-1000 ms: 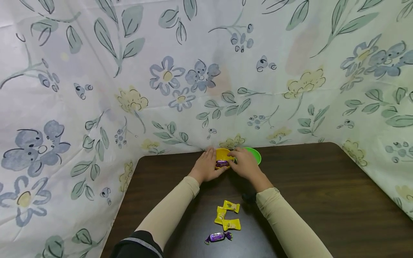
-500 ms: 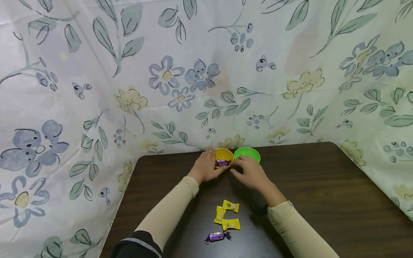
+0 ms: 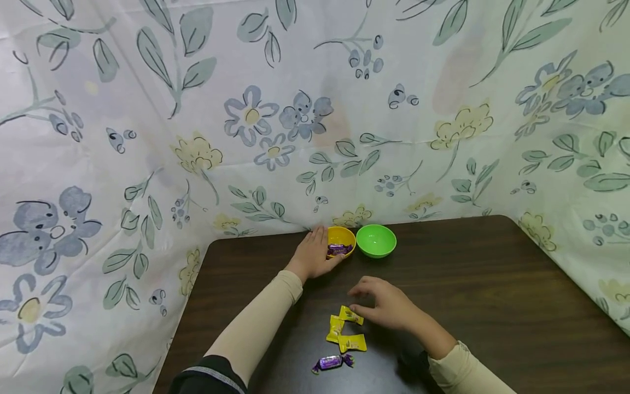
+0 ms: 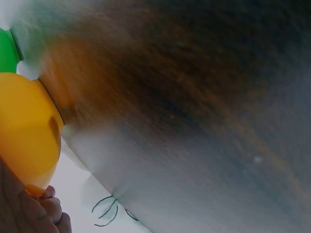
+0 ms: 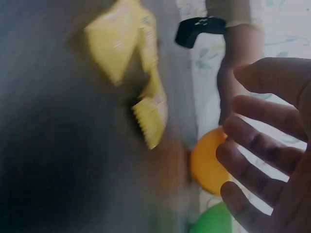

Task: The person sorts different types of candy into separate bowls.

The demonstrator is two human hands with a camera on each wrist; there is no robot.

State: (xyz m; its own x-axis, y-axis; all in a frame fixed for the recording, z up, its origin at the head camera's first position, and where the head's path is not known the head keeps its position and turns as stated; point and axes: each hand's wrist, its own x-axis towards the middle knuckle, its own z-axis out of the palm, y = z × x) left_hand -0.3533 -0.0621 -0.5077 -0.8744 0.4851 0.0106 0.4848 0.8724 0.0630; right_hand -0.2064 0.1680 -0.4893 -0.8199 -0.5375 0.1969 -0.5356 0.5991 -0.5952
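My left hand (image 3: 312, 254) rests against the left side of a yellow bowl (image 3: 342, 235), fingers straight and thumb along its near side. Purple-wrapped candies (image 3: 338, 249) lie inside that bowl. In the left wrist view, fingertips (image 4: 51, 206) show at the rim of the orange-yellow bowl (image 4: 26, 121). My right hand (image 3: 389, 303) hovers at the top yellow-wrapped candy (image 3: 350, 314), thumb overlapping it in the head view. Spread, slightly bent fingers with nothing between them appear on the right hand (image 5: 272, 141) in the right wrist view. Two more yellow candies (image 3: 335, 328) lie just nearer.
A green bowl (image 3: 376, 241) stands right beside the yellow one at the table's back edge. One purple-wrapped candy (image 3: 332, 362) lies nearest me, below the yellow candies. Floral cloth (image 3: 275, 186) hangs behind the dark wooden table (image 3: 472, 273).
My right hand has left the yellow bowl and come back toward me to the yellow candies, uncovering the green bowl. The left hand stays at the yellow bowl.
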